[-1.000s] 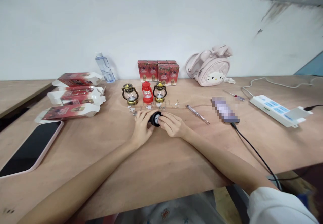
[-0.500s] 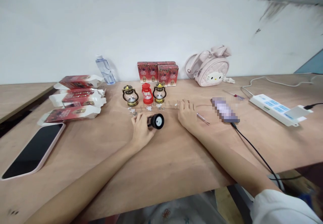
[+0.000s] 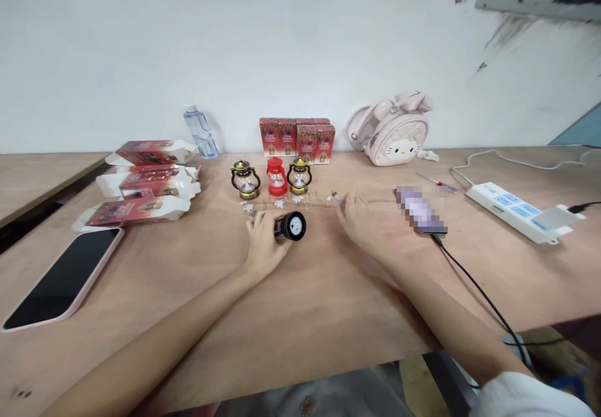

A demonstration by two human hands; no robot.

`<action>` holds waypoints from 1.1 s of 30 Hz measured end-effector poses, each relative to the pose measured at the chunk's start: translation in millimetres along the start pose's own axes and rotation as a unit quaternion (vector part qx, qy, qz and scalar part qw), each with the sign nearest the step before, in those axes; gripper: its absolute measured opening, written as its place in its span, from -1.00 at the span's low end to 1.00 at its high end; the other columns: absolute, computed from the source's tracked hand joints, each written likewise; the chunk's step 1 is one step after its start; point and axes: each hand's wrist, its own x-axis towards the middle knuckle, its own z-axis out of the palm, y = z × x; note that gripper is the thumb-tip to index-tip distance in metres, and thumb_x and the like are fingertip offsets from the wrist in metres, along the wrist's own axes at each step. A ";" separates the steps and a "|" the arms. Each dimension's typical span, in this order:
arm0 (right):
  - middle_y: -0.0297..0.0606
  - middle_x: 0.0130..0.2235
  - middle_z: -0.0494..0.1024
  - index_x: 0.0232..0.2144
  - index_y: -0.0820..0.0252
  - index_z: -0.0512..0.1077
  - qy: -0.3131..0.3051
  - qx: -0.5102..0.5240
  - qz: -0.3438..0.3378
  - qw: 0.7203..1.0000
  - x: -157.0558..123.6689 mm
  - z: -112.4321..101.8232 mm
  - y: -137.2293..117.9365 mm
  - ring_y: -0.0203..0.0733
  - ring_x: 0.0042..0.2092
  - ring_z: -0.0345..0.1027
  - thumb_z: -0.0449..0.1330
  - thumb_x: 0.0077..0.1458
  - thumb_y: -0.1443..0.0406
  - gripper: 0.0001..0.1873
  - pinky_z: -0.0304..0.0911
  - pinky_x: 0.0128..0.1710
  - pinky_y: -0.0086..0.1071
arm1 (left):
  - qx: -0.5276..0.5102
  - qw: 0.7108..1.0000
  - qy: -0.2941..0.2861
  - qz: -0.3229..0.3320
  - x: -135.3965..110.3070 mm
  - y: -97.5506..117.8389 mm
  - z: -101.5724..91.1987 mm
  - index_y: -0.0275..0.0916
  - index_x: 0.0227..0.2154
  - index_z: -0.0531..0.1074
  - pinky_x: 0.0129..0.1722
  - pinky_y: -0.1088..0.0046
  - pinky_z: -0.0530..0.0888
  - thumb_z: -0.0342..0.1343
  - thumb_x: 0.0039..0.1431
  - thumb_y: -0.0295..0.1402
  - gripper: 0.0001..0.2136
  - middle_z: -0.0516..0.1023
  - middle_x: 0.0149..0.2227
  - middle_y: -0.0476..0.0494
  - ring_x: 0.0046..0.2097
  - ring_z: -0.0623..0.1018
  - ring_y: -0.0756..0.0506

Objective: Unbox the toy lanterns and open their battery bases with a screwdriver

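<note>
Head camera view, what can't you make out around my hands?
All head view.
Small black cylindrical lantern: far end hidden in the left hand.
Wooden table under the right hand: covered by its palm.
Purple rectangular device: pixel-blurred.
Tiny clear parts: too small to identify.

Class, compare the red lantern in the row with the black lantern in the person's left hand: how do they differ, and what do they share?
Colour: the red lantern is bright red; the black lantern is dark.
Pose: the red lantern stands upright between two gold lanterns; the black lantern lies sideways, round end toward the camera.
Contact: nothing touches the red lantern; the left hand grips the black lantern.
Both are small lanterns.
</note>
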 end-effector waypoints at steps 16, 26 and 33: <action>-0.31 -0.43 0.52 -0.54 0.21 0.31 -0.115 0.533 0.035 0.837 -25.4 -6.6 -0.8 -0.29 -0.42 0.41 0.37 -0.16 0.17 -0.67 0.30 -0.44 -0.44 | 0.003 1.000 0.009 -0.012 -0.4 0.7 -0.6 -0.20 -0.15 0.26 -0.16 0.29 0.20 0.14 0.03 -0.32 -0.69 0.47 -0.12 -0.15 -0.07 0.39 -0.20; -0.25 -0.33 0.47 -0.22 0.21 0.40 -0.044 0.275 -0.262 0.924 -34.2 -11.9 -3.1 -0.31 -0.38 0.30 0.03 0.15 0.36 -0.82 0.19 -0.42 -0.46 | 0.007 1.000 0.009 -0.002 -0.7 0.0 0.6 -0.20 -0.12 0.25 -0.16 0.28 0.19 0.15 0.03 -0.34 -0.66 0.47 -0.11 -0.14 -0.07 0.38 -0.20; -0.33 -0.41 0.50 -0.31 0.17 0.44 0.008 0.308 -0.192 0.932 -33.2 -4.4 -0.5 -0.33 -0.41 0.30 0.15 0.16 0.21 -0.85 0.17 -0.44 -0.48 | 0.011 1.000 0.005 -0.005 -1.0 1.3 0.6 -0.20 -0.13 0.26 -0.17 0.28 0.19 0.13 0.04 -0.33 -0.69 0.48 -0.12 -0.15 -0.07 0.39 -0.20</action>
